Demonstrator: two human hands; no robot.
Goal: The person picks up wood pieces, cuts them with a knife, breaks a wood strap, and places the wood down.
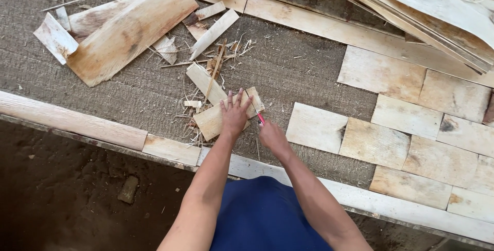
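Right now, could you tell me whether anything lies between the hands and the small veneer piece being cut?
Nothing visible does. The left hand lies flat on the small veneer piece, and the right hand holds a red-handled cutter at its right edge. Splinters lie around it only.

Pale, matt veneer sheet (229,112) of thin raw wood lies on a rough, fibrous grey mat (288,71).

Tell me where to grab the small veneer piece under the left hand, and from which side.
Take the small veneer piece by its bare lower-left end, coming from the left. It lies flat and tilted on the grey work surface; the left hand presses its middle, and the right hand works a red-handled knife along its right edge, so that side is probably unsafe.
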